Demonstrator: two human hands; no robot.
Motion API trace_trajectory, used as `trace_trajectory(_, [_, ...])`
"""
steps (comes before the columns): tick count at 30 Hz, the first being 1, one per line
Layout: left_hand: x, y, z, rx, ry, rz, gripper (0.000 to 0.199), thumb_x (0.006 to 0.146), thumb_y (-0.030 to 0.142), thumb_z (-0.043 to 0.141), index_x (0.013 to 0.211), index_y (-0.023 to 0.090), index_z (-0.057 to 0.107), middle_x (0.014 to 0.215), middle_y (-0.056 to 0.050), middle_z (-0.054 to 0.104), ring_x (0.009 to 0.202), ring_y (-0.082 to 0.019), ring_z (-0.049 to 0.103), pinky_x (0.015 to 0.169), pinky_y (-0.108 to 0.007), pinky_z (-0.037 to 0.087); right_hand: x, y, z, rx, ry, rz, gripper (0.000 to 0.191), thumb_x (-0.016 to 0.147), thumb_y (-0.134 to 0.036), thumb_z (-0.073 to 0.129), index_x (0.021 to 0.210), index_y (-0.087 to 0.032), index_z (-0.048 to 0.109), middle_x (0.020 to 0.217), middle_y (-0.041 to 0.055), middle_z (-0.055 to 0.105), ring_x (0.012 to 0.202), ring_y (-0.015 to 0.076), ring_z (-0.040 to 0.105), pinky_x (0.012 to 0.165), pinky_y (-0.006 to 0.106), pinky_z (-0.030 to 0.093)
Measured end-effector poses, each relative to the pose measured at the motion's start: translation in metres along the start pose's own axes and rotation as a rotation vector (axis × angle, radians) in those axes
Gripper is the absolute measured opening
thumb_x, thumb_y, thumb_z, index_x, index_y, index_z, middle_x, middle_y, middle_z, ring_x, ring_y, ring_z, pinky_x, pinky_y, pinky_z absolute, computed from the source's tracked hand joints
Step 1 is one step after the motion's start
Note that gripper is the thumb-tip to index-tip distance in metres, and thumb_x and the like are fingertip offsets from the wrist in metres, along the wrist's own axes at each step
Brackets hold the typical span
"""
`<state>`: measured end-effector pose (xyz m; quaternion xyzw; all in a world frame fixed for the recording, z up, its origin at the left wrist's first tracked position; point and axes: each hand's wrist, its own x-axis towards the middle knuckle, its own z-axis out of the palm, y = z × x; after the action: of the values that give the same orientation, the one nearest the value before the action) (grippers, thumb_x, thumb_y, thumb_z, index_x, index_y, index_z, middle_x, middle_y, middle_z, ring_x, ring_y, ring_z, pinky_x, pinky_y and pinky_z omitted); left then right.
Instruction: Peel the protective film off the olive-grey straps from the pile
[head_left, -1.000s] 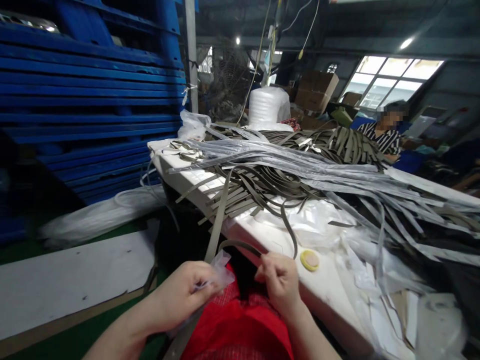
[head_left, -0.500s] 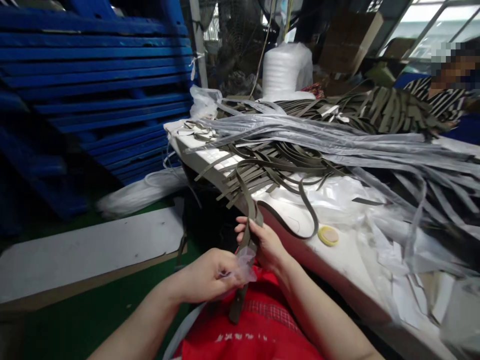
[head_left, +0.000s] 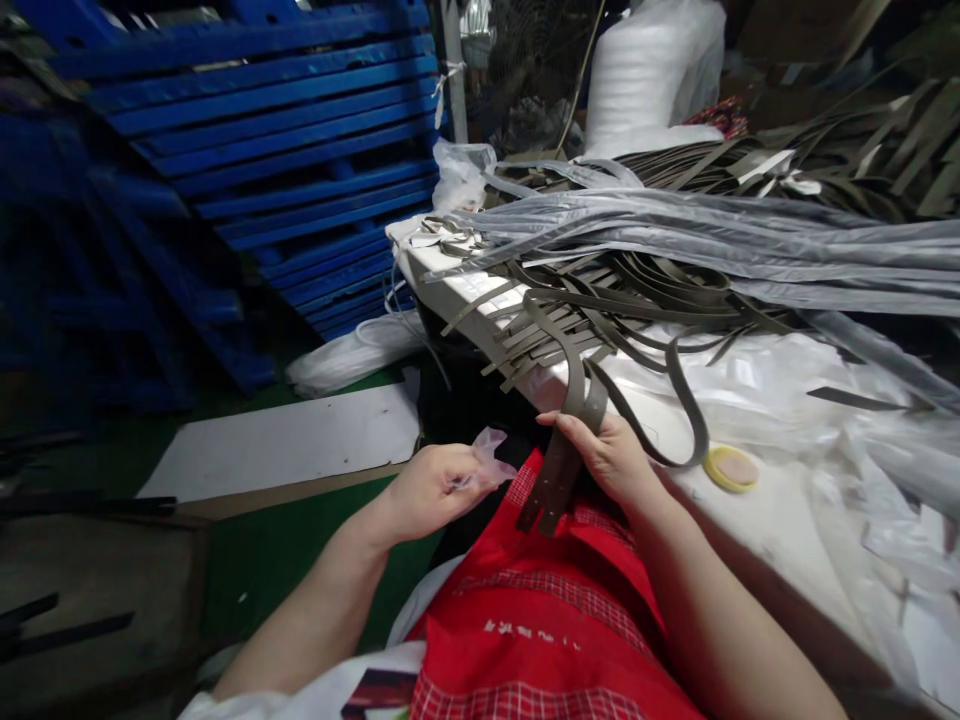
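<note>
My left hand (head_left: 442,485) is closed around a crumpled, thin clear plastic piece (head_left: 491,462), whose end sticks out past the fingers. Between the thumb and fingers of my right hand (head_left: 611,450) are dark olive straps (head_left: 559,475); their ends, with small holes, hang over my red apron (head_left: 555,610). From that grip the straps loop up and back onto the table, where more olive straps (head_left: 660,285) lie in a tangled pile. The two hands are apart.
Long plastic-wrapped strips (head_left: 675,220) cross the white table (head_left: 780,530). A yellow tape roll (head_left: 731,468) lies near its edge. Blue pallets (head_left: 300,130) are stacked at the left, above a white board (head_left: 292,440) on the green floor. A white foam roll (head_left: 637,85) stands behind.
My left hand has moved left, away from the straps, with the plastic in it. My right hand still holds the straps, their ends now uncovered. The view has shifted left and down.
</note>
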<state>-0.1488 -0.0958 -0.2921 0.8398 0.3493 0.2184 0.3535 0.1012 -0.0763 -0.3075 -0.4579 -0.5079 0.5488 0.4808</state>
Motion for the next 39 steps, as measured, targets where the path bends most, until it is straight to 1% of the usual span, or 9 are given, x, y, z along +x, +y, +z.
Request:
trace_trajectory(2, [-0.004,-0.002,-0.003,0.02,-0.006,-0.029,0.028,0.098,0.031,0.05,0.105,0.017,0.073,0.099,-0.007,0.075,0.09,-0.016,0.068,0.082,-0.024,0.048,0.004,-0.007,-0.005,-0.017,0.078,-0.058,0.035,0.078,-0.051,0.072,0.081,-0.017,0.079,0.065,0.0016,0.068,0.055,0.0117,0.056,0.05,0.021,0.042])
trace_trajectory(5, [-0.008,-0.003,-0.002,0.009,-0.035,-0.061,0.027,0.098,0.03,0.05,0.101,0.017,0.074,0.098,-0.007,0.074,0.089,-0.016,0.068,0.082,-0.024,0.048,0.005,-0.012,-0.009,0.132,0.183,-0.064,0.036,0.08,-0.052,0.07,0.09,-0.018,0.077,0.061,0.0002,0.067,0.047,0.0105,0.054,0.044,0.021,0.041])
trace_trajectory(9, [-0.008,-0.003,0.004,-0.071,-0.131,-0.074,0.032,0.098,0.03,0.049,0.084,0.013,0.073,0.077,-0.004,0.068,0.07,-0.013,0.063,0.07,-0.021,0.047,0.003,-0.016,-0.008,0.262,0.277,-0.044,0.04,0.076,-0.052,0.075,0.094,-0.016,0.072,0.064,0.0021,0.071,0.041,0.0106,0.054,0.039,0.021,0.043])
trace_trajectory(12, [-0.006,0.0,0.009,-0.17,-0.204,-0.029,0.031,0.096,0.03,0.052,0.078,0.012,0.07,0.07,-0.003,0.065,0.065,-0.012,0.06,0.065,-0.019,0.046,0.002,-0.018,-0.006,0.252,0.446,-0.138,0.038,0.076,-0.052,0.074,0.085,-0.015,0.068,0.063,0.0018,0.072,0.038,0.0094,0.053,0.038,0.02,0.042])
trace_trajectory(15, [-0.004,0.003,0.013,-0.226,-0.268,0.001,0.026,0.094,0.029,0.055,0.081,0.012,0.071,0.073,-0.004,0.067,0.069,-0.013,0.061,0.068,-0.019,0.047,0.004,-0.021,-0.005,0.232,0.616,-0.245,0.038,0.079,-0.053,0.071,0.083,-0.015,0.065,0.062,0.0008,0.072,0.037,0.0081,0.052,0.039,0.018,0.04])
trace_trajectory(17, [-0.003,0.005,0.016,-0.247,-0.288,0.005,0.024,0.093,0.028,0.056,0.085,0.013,0.072,0.076,-0.004,0.068,0.072,-0.014,0.063,0.072,-0.02,0.047,0.005,-0.023,-0.005,0.242,0.677,-0.288,0.039,0.079,-0.053,0.071,0.083,-0.015,0.064,0.061,0.0005,0.071,0.04,0.0086,0.055,0.041,0.018,0.041])
trace_trajectory(28, [-0.005,0.004,0.018,-0.303,-0.32,0.008,0.023,0.092,0.022,0.055,0.097,0.011,0.074,0.091,-0.009,0.074,0.083,-0.016,0.067,0.078,-0.022,0.05,0.009,-0.023,-0.006,0.259,0.726,-0.286,0.041,0.079,-0.056,0.07,0.085,-0.015,0.062,0.061,-0.0004,0.07,0.043,0.0098,0.057,0.044,0.02,0.042])
trace_trajectory(35, [-0.008,0.0,0.019,-0.377,-0.309,-0.028,0.026,0.093,0.028,0.056,0.095,0.009,0.075,0.085,-0.009,0.073,0.069,-0.012,0.065,0.062,-0.017,0.049,0.007,-0.027,-0.01,0.223,0.731,-0.304,0.038,0.082,-0.055,0.066,0.085,-0.017,0.06,0.062,-0.0015,0.069,0.044,0.0096,0.057,0.046,0.02,0.042])
trace_trajectory(39, [-0.007,0.001,0.019,-0.452,-0.298,-0.044,0.031,0.094,0.033,0.057,0.095,0.009,0.075,0.087,-0.011,0.073,0.072,-0.013,0.066,0.063,-0.017,0.05,0.005,-0.024,-0.006,0.27,0.712,-0.262,0.043,0.078,-0.057,0.07,0.086,-0.016,0.061,0.061,-0.0006,0.07,0.043,0.0091,0.056,0.044,0.019,0.04])
